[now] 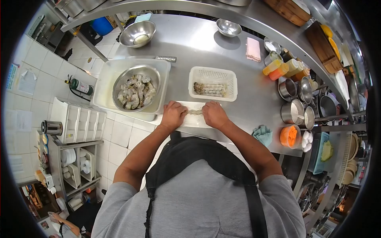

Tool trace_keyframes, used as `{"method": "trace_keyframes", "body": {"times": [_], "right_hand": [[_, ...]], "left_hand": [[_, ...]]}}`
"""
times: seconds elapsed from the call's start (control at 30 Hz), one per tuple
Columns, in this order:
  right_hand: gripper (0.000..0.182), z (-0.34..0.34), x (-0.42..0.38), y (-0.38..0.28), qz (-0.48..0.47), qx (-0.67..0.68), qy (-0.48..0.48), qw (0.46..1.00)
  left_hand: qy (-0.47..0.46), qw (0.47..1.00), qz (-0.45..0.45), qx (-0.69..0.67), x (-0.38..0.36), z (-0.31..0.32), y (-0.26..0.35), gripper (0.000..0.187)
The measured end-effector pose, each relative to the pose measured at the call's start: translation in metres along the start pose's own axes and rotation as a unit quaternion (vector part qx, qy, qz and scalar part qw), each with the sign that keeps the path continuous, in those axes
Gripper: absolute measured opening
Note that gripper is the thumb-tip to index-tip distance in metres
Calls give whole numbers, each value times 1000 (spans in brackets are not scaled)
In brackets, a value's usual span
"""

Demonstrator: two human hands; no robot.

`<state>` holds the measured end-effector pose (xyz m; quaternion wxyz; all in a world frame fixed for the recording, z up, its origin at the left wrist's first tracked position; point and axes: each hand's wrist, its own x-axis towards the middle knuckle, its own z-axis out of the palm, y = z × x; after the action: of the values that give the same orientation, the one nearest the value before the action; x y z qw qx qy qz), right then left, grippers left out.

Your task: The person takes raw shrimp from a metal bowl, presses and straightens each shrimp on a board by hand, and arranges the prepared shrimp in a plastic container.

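Observation:
A peeled shrimp (pixel 195 112) is stretched sideways over a white board (pixel 194 120) at the table's front edge. At its left end my left hand (pixel 174 114) is closed on it, and my right hand (pixel 214 114) grips the other end with bent fingers. Just beyond, a white perforated basket (pixel 231 85) holds a row of straightened shrimp (pixel 210 89). To the left, a metal bowl (pixel 117 81) full of shrimp (pixel 137 92) rests in a large translucent tub (pixel 105 71).
Two metal bowls (pixel 137 34) (pixel 229 27) stand at the back. A pink cloth (pixel 253 49), sauce bottles (pixel 278 70), pots (pixel 292 112) and a teal cloth (pixel 262 135) lie to the right. A shelf (pixel 178 8) spans the back. Another person (pixel 65 225) is at lower left.

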<state>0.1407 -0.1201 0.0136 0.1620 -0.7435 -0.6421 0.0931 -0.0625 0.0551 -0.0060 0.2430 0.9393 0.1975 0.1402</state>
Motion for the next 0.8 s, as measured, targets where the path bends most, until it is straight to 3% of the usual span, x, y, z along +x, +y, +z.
{"method": "trace_keyframes", "body": {"times": [0.07, 0.17, 0.37, 0.5, 0.63, 0.73, 0.8], "right_hand": [[11, 1, 3, 3, 10, -11, -26, 1000], [13, -8, -9, 3, -2, 38, 74, 997], [23, -9, -25, 12, 62, 24, -57, 996], [21, -70, -28, -10, 90, 119, 3, 989], [19, -97, 4, 28, 58, 22, 56, 996], [17, -100, 43, 67, 64, -74, 30, 995], [15, -87, 59, 90, 53, -111, 20, 992]], "left_hand": [[6, 1000, 3, -3, 0, 1, 0, 16], [2, 1000, 6, 1, 1, 1, 1, 14], [-23, 998, 0, 54, -3, -7, 15, 12], [-14, 1000, -9, 14, 10, -46, 54, 13], [36, 998, 28, 37, 71, -59, 68, 9], [42, 994, 45, 93, 122, -35, 57, 9], [2, 989, 33, 141, 149, -15, 49, 10]]}}
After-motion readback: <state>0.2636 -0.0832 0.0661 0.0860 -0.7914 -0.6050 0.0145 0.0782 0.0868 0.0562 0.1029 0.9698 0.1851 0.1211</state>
